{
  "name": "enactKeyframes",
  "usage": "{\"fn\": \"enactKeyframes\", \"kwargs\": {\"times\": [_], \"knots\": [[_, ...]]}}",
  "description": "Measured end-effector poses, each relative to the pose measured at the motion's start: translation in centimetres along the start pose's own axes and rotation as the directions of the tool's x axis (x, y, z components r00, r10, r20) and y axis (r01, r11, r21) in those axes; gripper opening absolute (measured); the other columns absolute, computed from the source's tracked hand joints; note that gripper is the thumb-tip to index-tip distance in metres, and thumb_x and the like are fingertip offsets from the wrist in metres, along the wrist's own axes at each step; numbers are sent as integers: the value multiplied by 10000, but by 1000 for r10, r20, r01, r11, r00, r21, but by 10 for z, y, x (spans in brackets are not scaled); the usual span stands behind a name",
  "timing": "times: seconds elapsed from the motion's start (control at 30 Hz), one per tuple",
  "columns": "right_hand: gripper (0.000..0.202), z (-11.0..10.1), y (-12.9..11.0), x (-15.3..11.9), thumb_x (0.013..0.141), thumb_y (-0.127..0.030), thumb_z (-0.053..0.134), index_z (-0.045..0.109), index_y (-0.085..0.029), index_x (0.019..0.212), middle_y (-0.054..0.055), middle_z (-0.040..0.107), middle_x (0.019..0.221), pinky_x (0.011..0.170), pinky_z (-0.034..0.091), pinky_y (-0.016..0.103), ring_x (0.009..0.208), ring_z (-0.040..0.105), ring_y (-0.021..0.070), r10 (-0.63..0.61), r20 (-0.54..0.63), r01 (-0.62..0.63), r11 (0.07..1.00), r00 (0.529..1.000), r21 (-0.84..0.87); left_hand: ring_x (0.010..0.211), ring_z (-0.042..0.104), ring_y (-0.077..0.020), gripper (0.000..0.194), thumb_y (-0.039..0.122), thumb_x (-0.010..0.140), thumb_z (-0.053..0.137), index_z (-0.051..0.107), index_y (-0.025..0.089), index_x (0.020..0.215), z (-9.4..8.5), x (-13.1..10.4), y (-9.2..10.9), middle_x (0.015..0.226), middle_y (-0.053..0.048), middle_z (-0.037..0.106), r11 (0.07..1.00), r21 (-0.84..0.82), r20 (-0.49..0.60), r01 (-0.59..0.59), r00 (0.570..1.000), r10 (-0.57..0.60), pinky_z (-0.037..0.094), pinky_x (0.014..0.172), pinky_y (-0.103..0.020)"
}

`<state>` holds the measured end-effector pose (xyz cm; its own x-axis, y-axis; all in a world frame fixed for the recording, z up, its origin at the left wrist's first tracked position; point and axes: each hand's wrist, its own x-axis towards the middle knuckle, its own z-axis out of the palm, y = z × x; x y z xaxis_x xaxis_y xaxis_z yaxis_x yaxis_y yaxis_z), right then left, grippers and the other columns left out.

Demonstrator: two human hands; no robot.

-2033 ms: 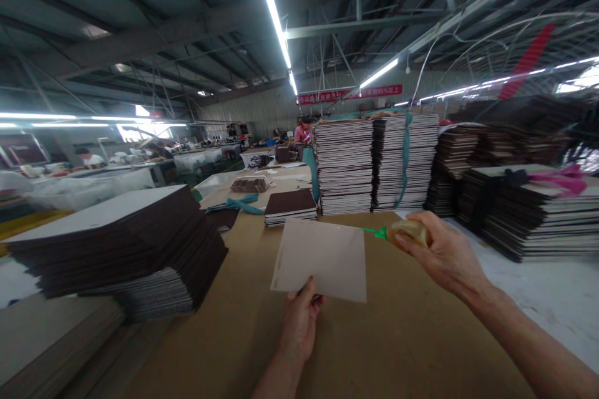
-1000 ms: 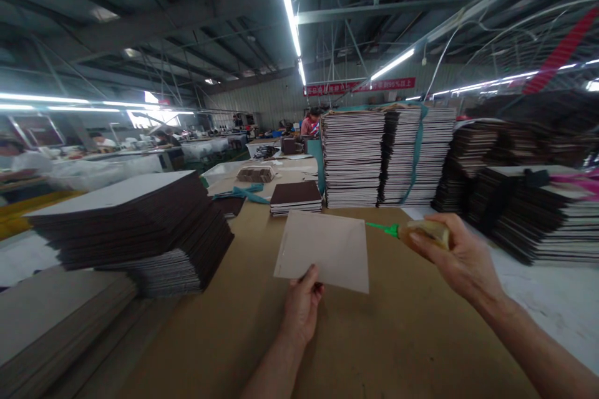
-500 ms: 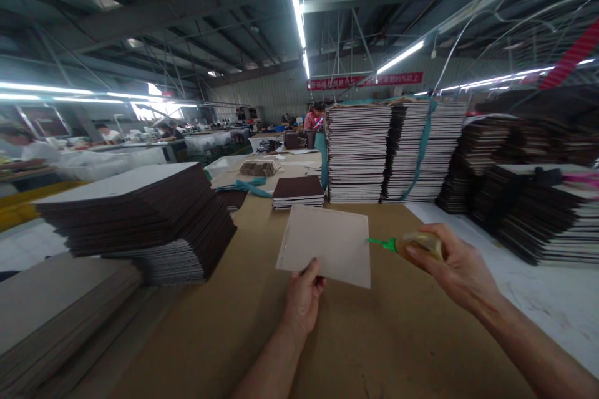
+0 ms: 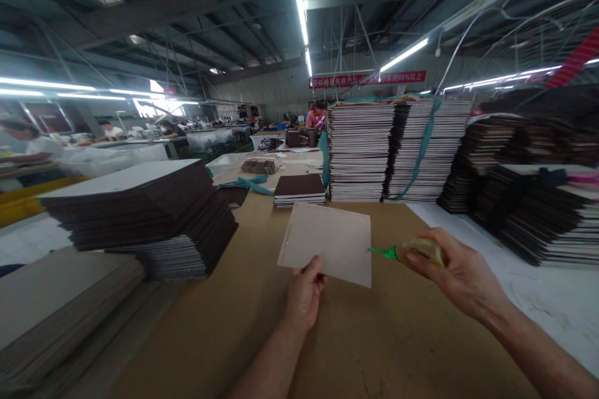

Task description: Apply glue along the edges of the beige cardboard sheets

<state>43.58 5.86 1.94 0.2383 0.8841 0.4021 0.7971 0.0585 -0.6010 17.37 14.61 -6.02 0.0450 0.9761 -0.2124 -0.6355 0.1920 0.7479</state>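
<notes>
A pale, roughly square board (image 4: 327,242) is held up over the brown-covered table (image 4: 388,336). My left hand (image 4: 306,290) grips its near edge, thumb on top and fingers underneath. In my right hand (image 4: 456,268) is a glue bottle (image 4: 423,250) with amber contents and a thin green nozzle (image 4: 386,252). The bottle lies nearly level, and its nozzle tip points left at the board's right edge. Whether the tip touches the board I cannot tell. A thin line runs along the board's left side.
Dark-edged boards form a tall stack (image 4: 140,212) on the left, beside a grey board pile (image 4: 60,299). Ahead stand a small dark stack (image 4: 299,190) and tall strapped stacks (image 4: 360,153). More stacks (image 4: 538,212) fill the right. A co-worker (image 4: 316,117) is farther back.
The nozzle tip has shifted slightly down along the board's right edge, as my right hand moved a little lower. The board stays in my left hand; the whole view has shifted slightly.
</notes>
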Motion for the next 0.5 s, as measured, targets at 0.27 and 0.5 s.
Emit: {"fn": "enactKeyframes", "kwargs": {"times": [0.27, 0.5], "knots": [[467, -5, -3, -4, 816, -687, 527, 556, -274, 1031, -19, 613, 776, 542, 403, 284, 638, 557, 189, -32, 16, 33, 998, 999, -54, 607, 588, -105, 340, 278, 542, 871, 651, 155, 769, 0, 0, 0, 744, -22, 670, 1000, 25, 19, -12, 1000, 12, 432, 502, -194], [420, -10, -11, -10, 862, -642, 521, 538, -270, 1055, -6, 612, 838, 576, 405, 293, 675, 563, 195, -87, 36, 89, 995, 996, -41, 592, 590, -106, 352, 263, 525, 876, 645, 161, 771, 1, -1, 0, 720, -6, 667, 1000, 5, 0, -18, 1000, 18, 430, 498, -200]]}}
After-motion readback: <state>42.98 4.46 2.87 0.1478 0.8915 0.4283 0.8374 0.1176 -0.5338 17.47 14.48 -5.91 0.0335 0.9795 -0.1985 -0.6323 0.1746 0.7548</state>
